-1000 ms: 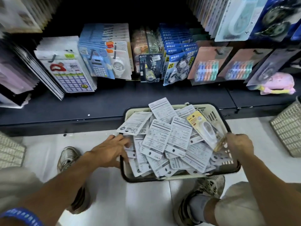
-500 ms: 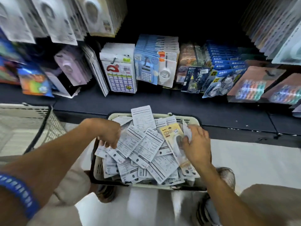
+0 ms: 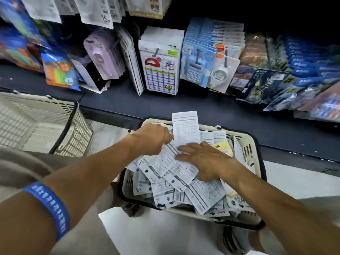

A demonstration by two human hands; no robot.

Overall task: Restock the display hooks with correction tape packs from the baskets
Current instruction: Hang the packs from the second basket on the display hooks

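calculator packs [image 3: 196,68], blue wristband [image 3: 48,207], dark shelf [image 3: 165,105]

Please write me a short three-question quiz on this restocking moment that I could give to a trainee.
1. True or false: the basket in front of the person is full of packs.
2. Which hand lies flat with straight fingers on the packs? A) left hand B) right hand
3. Fill in: a blue ______ sits on the left forearm.

Key
1. True; most packs lie with the white printed back up.
2. B; the left hand reaches in beside a pack that stands up, its fingers hidden.
3. Wristband.
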